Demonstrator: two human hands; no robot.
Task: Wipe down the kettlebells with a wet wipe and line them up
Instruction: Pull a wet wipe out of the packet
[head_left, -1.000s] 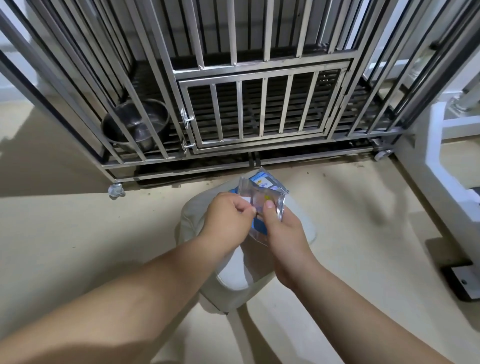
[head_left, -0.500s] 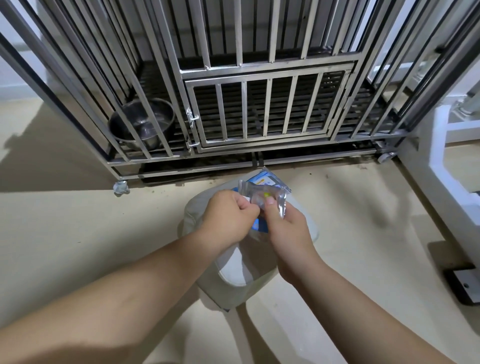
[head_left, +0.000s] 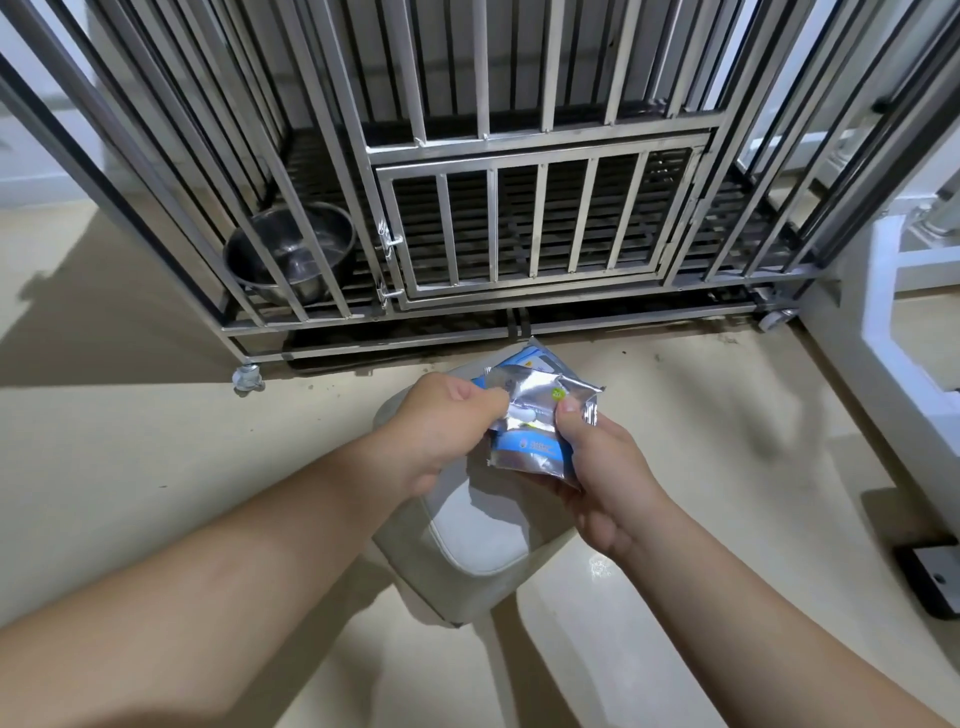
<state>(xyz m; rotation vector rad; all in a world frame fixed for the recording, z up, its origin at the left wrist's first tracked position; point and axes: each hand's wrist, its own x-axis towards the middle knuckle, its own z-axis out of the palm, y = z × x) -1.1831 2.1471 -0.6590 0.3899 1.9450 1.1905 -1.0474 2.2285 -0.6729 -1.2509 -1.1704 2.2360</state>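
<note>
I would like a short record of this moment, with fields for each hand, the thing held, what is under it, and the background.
left hand: pinches the packet's torn top
right hand: grips the packet's side
held: wet wipe packet, foil, blue print
below: pale cushioned stool
background: metal cage, steel bowl inside
kettlebells: none visible

1. Both bare forearms reach forward from the lower edge of the view and converge toward the middle, hands close together.
2. The left hand (head_left: 441, 426) is curled into a loose fist, knuckles up, thumb and forefinger pinched on the upper left of a small foil packet (head_left: 540, 421).
3. The right hand (head_left: 597, 467) cups the packet from below and the right, its thumb pressed on the front face near the top edge.
4. Both wrists are roughly straight, the two thumbs near each other but apart.
</note>
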